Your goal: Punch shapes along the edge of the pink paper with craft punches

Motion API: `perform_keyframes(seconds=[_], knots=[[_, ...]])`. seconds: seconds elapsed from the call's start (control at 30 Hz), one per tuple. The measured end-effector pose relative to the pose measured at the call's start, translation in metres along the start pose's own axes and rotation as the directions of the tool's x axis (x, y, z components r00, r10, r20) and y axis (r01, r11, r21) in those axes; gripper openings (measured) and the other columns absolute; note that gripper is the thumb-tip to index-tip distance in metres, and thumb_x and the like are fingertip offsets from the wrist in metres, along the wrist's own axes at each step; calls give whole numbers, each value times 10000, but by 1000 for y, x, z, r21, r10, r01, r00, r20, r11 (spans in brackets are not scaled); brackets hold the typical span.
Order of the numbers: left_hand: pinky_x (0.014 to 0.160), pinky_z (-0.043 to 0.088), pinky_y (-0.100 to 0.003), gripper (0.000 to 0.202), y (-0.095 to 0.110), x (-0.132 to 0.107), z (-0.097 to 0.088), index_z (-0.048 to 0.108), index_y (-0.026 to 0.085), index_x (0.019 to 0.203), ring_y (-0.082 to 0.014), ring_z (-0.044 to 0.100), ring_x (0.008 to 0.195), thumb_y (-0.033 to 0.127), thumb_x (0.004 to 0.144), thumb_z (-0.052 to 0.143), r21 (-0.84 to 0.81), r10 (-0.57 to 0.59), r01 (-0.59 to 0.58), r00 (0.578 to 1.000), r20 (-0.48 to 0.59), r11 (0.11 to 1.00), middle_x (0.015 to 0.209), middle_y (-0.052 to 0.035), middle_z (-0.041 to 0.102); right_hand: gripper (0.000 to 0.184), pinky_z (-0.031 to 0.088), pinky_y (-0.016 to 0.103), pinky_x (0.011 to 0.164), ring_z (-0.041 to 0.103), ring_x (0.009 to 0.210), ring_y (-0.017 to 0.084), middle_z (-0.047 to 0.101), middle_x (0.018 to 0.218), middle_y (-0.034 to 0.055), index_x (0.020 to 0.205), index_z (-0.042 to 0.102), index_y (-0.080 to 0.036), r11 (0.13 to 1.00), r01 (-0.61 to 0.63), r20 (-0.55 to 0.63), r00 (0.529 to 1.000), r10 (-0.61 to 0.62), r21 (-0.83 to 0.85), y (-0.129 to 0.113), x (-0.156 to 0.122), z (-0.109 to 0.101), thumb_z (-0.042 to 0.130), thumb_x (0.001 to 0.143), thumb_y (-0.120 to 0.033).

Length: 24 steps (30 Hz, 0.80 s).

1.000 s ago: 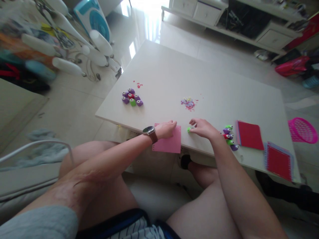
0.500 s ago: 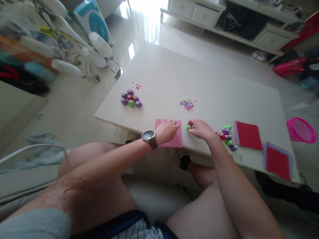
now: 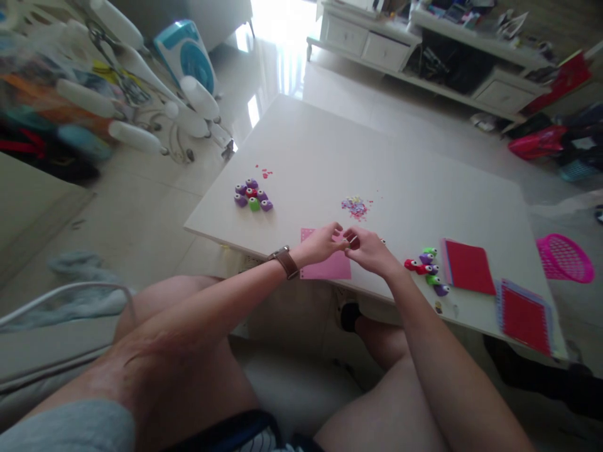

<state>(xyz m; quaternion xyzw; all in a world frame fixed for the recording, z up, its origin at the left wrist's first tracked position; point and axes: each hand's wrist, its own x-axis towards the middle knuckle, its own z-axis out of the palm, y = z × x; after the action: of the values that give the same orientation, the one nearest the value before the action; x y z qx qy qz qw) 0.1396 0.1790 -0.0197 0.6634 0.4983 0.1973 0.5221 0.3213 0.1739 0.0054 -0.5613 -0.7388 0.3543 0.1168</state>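
Note:
Over the near edge of the white table (image 3: pixel 377 150) my two hands meet fingertip to fingertip. My left hand (image 3: pixel 321 245), with a watch (image 3: pixel 284 260) on its wrist, is raised above a pink sheet (image 3: pixel 330 270) and its fingers pinch toward the right hand. My right hand (image 3: pixel 368 250) is curled shut around something small and mostly hidden. A little heap of coloured paper bits (image 3: pixel 355 206) lies just beyond the hands.
Small purple, red and green punches (image 3: pixel 252 196) sit clustered at the table's left. Another group of punches (image 3: pixel 426 269) lies right of my right hand, beside two red paper stacks (image 3: pixel 468 263) (image 3: pixel 525 311). A pink basket (image 3: pixel 565 257) stands on the floor at right.
Both hands have lifted off the table and come together over the pink sheet. The green punch that the right hand gripped on the tabletop no longer shows.

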Motion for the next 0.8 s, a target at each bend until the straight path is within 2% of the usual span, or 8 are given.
perform_keyframes(seconds=[0.13,0.23,0.33,0.4,0.47,0.57,0.63,0.8], knots=[[759,557,-281,202,-2,5,-3,623,159,1036,-165,693,903,230,867,711,-111,-36,32,999,-30,993,1037,-72,736,130,507,261,680,678,736,164,702,802,15,908,622,-194,998,50,-32,998,-48,45,-12,-1,5,670,796,-149],[683,541,-253,217,-8,9,-15,624,169,1046,-149,686,839,245,861,709,-76,-42,40,999,-25,996,1005,-58,737,147,546,279,729,699,790,170,712,886,34,958,609,-198,992,65,-62,996,-59,104,-14,0,7,690,836,-211],[712,544,-270,262,-15,9,-40,631,182,1090,-162,683,852,199,836,695,163,-27,35,998,-53,986,1031,-60,741,218,569,306,776,707,845,179,705,1005,67,1037,606,-194,992,75,-91,994,-66,97,-10,2,10,705,846,-229],[816,540,-309,289,-21,6,-61,652,191,1085,-197,679,938,103,810,633,437,19,38,992,-126,899,1034,-69,740,216,564,313,790,696,849,177,694,1026,70,1046,610,-193,996,90,-86,992,-88,28,-5,3,11,699,850,-205],[885,521,-324,344,-29,0,-82,665,202,1095,-218,672,1015,49,807,555,587,11,99,983,-181,803,1048,-76,739,176,547,308,801,680,857,172,687,1036,69,1029,619,-193,993,109,-53,992,-112,-54,0,2,13,675,863,-177],[865,509,-312,387,-42,-8,-105,672,211,1101,-231,672,1024,42,789,517,664,-87,194,978,-190,722,1076,-80,734,126,515,299,822,664,886,170,694,1061,71,1002,638,-191,979,137,29,991,-134,-149,2,-2,14,633,884,-147],[869,503,-315,414,-50,-12,-114,670,207,1115,-246,667,1050,42,772,508,691,-109,223,973,-205,687,1088,-91,730,117,498,300,826,659,898,174,701,1070,72,993,648,-189,972,147,65,988,-137,-185,2,-4,14,613,893,-139],[899,495,-318,424,-58,-15,-119,672,177,1103,-260,650,1104,33,757,473,738,-119,217,976,-184,638,1134,-122,717,125,485,302,822,656,916,183,705,1076,74,999,655,-184,966,162,79,986,-149,-201,-2,-6,13,592,900,-143]])
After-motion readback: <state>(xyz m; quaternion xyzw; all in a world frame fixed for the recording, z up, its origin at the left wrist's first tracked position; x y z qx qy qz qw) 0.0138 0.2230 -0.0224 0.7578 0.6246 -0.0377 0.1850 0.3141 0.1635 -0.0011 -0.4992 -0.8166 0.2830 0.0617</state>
